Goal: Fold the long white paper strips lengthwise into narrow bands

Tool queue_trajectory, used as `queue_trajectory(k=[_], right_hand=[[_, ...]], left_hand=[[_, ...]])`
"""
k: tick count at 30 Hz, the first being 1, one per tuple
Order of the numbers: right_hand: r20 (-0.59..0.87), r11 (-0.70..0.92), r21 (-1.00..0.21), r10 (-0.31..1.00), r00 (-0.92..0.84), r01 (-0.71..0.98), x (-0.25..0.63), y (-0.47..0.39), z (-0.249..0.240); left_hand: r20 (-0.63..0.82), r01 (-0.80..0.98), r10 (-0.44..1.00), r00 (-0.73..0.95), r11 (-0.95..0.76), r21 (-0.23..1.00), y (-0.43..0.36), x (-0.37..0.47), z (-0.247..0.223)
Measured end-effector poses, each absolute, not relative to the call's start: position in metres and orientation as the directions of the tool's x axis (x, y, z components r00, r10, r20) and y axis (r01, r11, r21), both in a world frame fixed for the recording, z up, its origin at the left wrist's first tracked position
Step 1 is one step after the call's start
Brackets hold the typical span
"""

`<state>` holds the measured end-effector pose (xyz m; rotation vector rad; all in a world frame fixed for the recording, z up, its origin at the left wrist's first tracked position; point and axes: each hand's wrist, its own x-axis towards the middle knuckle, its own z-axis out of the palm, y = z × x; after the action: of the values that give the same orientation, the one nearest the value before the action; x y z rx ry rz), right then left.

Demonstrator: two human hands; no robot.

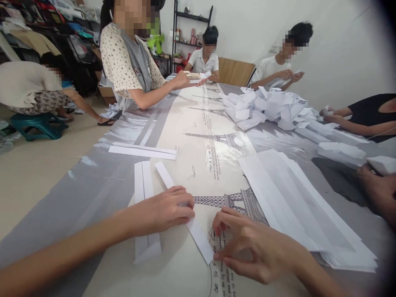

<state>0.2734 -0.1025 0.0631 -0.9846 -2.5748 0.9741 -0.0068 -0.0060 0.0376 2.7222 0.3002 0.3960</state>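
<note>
A narrow folded white paper strip [201, 241] lies slantwise on the table in front of me. My left hand [168, 209] is closed over its middle, fingers bent down onto the paper. At the strip's near end, my right hand [252, 243] pinches the corner between thumb and index finger, the other fingers curled above. Left of these, partly under my left wrist, lies a wider folded paper piece [142, 181] with a lengthwise slit. Another such folded piece [142, 151] lies crosswise beyond it. A stack of creased white sheets [297, 202] sits to the right of my right hand.
The long table has a cover [173, 272] printed with towers. A heap of folded papers [266, 105] lies at the far right. Several people sit or stand around the table, some handling paper. One person sits on a green stool [40, 126] at left. A black shelf [192, 18] stands behind.
</note>
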Motion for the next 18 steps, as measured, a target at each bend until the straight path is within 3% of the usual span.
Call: queue_trajectory(k=[4, 8, 14, 18], right_hand=[[-0.019, 0.491, -0.698, 0.714, -0.700, 0.521, 0.269, -0.100, 0.055], [0.044, 0.370, -0.724, 0.867, -0.496, 0.582, 0.249, -0.099, 0.042], [0.127, 0.405, -0.679, 0.887, -0.445, 0.613, 0.229, -0.106, 0.032], [0.301, 0.592, -0.505, 0.803, -0.515, 0.628, 0.231, -0.107, 0.034]], left_hand=[[0.136, 0.192, 0.311, 0.941, -0.819, 0.541, -0.004, -0.008, 0.044], [0.048, 0.248, 0.343, 0.938, -0.763, 0.597, -0.006, -0.005, 0.052], [0.156, 0.211, 0.317, 0.936, -0.855, 0.473, -0.011, -0.003, 0.057], [0.214, 0.188, 0.276, 0.937, -0.914, 0.359, -0.014, -0.001, 0.054]])
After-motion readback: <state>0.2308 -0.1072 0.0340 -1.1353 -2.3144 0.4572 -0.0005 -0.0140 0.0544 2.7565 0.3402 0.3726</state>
